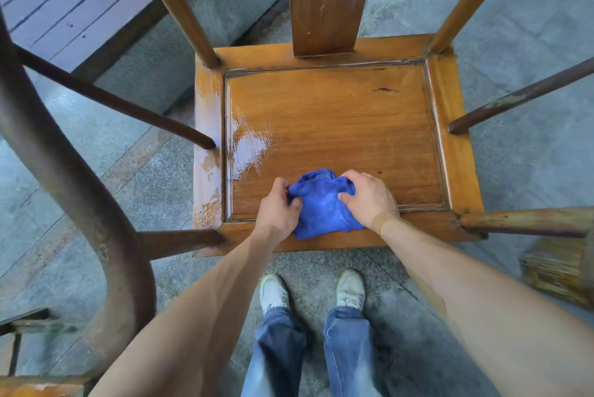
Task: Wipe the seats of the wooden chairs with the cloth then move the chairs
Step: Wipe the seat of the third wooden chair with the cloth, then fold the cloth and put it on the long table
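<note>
Blue cloth (324,203) gripped at the seat's (334,126) front edge

It was clutched by the left hand (279,211) and right hand (369,199); a dark curved armrest (64,152) crowded the left side.

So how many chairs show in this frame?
2: one wooden chair straight ahead, with the blue cloth on its seat; a second chair at the left edge, only partly in view. Others may sit outside the frame.

Soft, even daylight; white glare on the wet seat (247,149), edges bowed by the wide lens.
</note>
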